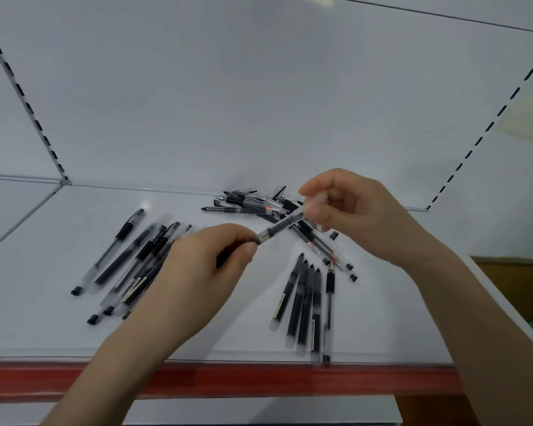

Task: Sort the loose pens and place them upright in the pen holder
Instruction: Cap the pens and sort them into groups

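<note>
One black frosted pen (pixel 277 227) pinched: left hand (pixel 203 272), right hand (pixel 351 216).

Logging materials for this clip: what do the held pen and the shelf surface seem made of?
The held pen: likely translucent plastic, slightly frosted; a dark core shows through the barrel. The shelf surface: smooth white with a soft sheen, probably painted metal, though laminate cannot be ruled out.
</note>
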